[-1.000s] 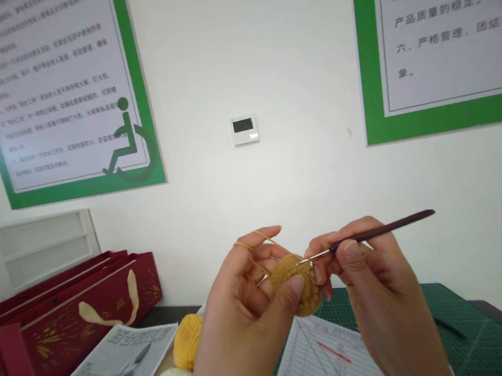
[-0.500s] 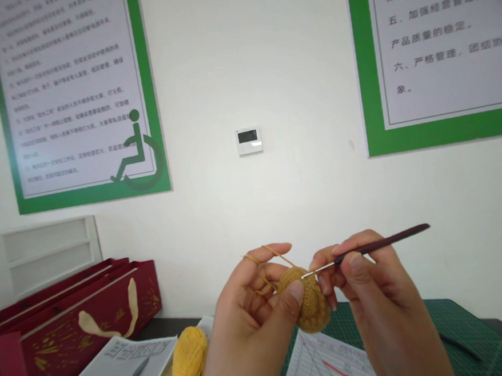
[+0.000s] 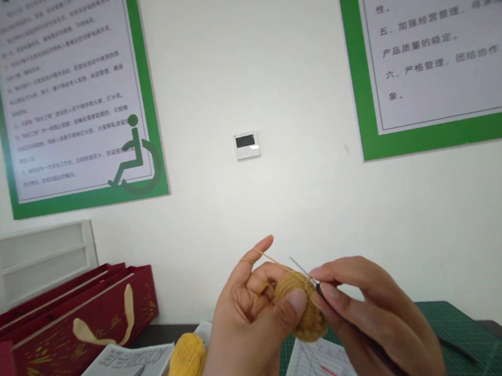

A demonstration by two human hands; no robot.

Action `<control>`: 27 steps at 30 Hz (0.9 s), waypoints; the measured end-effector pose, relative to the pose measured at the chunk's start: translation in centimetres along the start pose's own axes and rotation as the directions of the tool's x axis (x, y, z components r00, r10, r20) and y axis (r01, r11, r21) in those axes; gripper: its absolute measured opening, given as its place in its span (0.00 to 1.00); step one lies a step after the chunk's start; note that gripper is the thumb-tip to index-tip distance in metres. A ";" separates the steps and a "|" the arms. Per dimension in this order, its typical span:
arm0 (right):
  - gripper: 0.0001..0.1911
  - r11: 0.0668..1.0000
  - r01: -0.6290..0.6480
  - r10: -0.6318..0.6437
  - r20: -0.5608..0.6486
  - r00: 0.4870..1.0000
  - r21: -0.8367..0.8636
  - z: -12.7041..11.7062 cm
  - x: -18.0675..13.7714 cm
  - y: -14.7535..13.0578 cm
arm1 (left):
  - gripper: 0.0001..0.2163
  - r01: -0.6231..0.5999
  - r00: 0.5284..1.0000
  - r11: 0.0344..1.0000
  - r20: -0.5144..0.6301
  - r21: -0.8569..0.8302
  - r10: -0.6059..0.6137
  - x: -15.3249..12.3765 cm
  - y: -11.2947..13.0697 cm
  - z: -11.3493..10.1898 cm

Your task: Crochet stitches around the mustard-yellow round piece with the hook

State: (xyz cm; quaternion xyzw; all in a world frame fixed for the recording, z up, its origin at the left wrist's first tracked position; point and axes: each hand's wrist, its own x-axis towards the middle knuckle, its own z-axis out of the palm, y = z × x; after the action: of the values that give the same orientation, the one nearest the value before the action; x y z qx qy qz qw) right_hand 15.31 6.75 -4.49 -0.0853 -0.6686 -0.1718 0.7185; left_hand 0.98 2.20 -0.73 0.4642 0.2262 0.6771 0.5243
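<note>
My left hand (image 3: 251,319) pinches a small round mustard-yellow crochet piece (image 3: 300,307) between thumb and fingers. A strand of yellow yarn (image 3: 268,256) runs over its raised forefinger to the piece. My right hand (image 3: 372,317) grips a thin crochet hook (image 3: 304,270); the metal tip pokes up and left above the piece, and the dark handle runs down under the fingers. Both hands are held up in front of the wall, above the table.
A yellow yarn ball (image 3: 186,364) lies on the table beside printed paper sheets (image 3: 113,375). A green cutting mat (image 3: 463,339) covers the right side, with a dark pen (image 3: 458,350) on it. Red gift bags (image 3: 72,332) and a white rack (image 3: 32,260) stand at left.
The right hand has turned the hook: the handle pointed up and right before, now it runs down under the fingers and the tip points up left. The view drifted slightly.
</note>
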 end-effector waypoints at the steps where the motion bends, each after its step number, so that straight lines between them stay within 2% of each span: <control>1: 0.22 0.997 0.046 -0.047 -0.016 0.999 -0.054 0.0 -0.2 -0.1 | 0.34 0.033 0.999 0.999 0.015 -0.024 -0.033 -0.1 0.1 0.0; 3: 0.22 0.995 0.070 -0.075 -0.072 0.995 -0.069 0.3 -0.4 -0.3 | 0.33 0.104 0.994 0.993 0.035 -0.056 -0.102 -0.2 0.4 -0.1; 5: 0.20 0.999 0.024 -0.017 -0.159 0.987 0.040 0.9 -0.4 -0.6 | 0.32 0.155 0.987 0.985 0.049 -0.076 -0.152 -0.4 0.6 -0.1; 6: 0.18 0.990 -0.038 0.062 -0.180 0.982 0.138 1.1 -0.2 -0.7 | 0.33 0.166 0.985 0.983 0.058 -0.077 -0.162 -0.5 0.7 -0.1; 8: 0.14 0.929 -0.190 0.244 -0.140 0.960 0.317 1.5 0.2 -0.9 | 0.38 0.160 0.984 0.985 0.085 -0.071 -0.154 -0.7 0.7 0.0; 10: 0.11 0.879 -0.281 0.331 -0.069 0.941 0.386 1.4 0.4 -0.9 | 0.42 0.117 0.988 0.991 0.112 -0.058 -0.110 -0.7 0.6 0.1; 12: 0.12 0.934 -0.215 0.236 -0.041 0.971 0.285 0.9 0.3 -0.7 | 0.44 0.042 0.992 0.998 0.121 -0.047 -0.036 -0.7 0.3 0.3; 14: 0.18 0.999 -0.023 0.024 -0.029 0.999 0.043 0.4 -0.2 -0.6 | 0.42 -0.021 0.995 0.999 0.102 -0.028 0.024 -0.6 0.0 0.4; 15: 0.21 0.994 0.061 -0.067 -0.057 0.996 -0.095 0.3 -0.5 -0.6 | 0.41 -0.029 0.995 0.999 0.094 -0.019 0.031 -0.6 -0.1 0.4; 16: 0.23 0.983 0.097 -0.113 -0.099 0.989 -0.158 0.3 -0.8 -0.7 | 0.39 -0.010 0.996 1.000 0.094 -0.019 0.012 -0.5 -0.1 0.4; 18: 0.22 0.997 0.049 -0.059 -0.163 0.985 -0.067 0.7 -1.0 -1.0 | 0.37 0.114 0.986 0.992 0.127 -0.060 -0.106 -0.4 0.0 0.2; 20: 0.17 0.983 -0.057 0.098 -0.240 0.966 0.174 1.4 -0.9 -1.4 | 0.34 0.255 0.955 0.957 0.194 -0.141 -0.226 -0.3 0.3 0.0; 23: 0.04 0.794 -0.299 0.438 -0.157 0.885 0.529 2.2 -0.4 -1.8 | 0.33 0.290 0.938 0.939 0.248 -0.187 -0.241 -0.3 0.8 -0.4; 25: 0.02 0.634 -0.383 0.565 -0.065 0.823 0.672 2.1 -0.1 -1.9 | 0.34 0.260 0.944 0.952 0.252 -0.162 -0.215 -0.3 1.0 -0.6; 27: 0.05 0.499 -0.426 0.631 0.021 0.776 0.754 1.8 0.0 -2.0 | 0.34 0.261 0.941 0.955 0.256 -0.141 -0.220 -0.3 1.1 -0.7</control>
State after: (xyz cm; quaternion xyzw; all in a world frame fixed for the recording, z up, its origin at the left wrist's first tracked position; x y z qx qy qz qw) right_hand 12.93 5.54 -4.50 0.0258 -0.5202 0.3269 0.7886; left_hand -0.15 1.64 -0.29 0.4634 0.1576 0.5644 0.6648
